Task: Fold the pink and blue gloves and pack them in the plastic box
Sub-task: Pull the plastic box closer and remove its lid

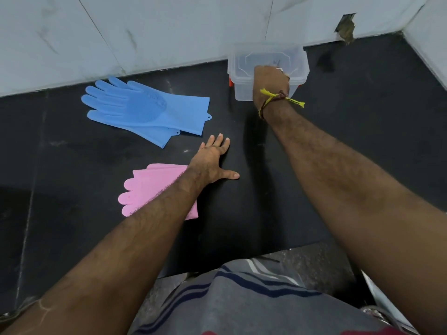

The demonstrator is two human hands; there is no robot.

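- No readable text, label, brand, number or sign anywhere in view.
- Plastic box (268, 71): clear walls and base; moulded outline on the bottom, no lettering legible.
- Blue gloves (145, 110): ribbed patch on the palm, no print.
- Pink gloves (147, 187): plain surface, no markings.
- Striped grey garment (242, 301) at the lower edge: bands only, no wording.
- Tiled wall (145, 27) and dark counter (338, 97): streaks and scuffs, nothing written.
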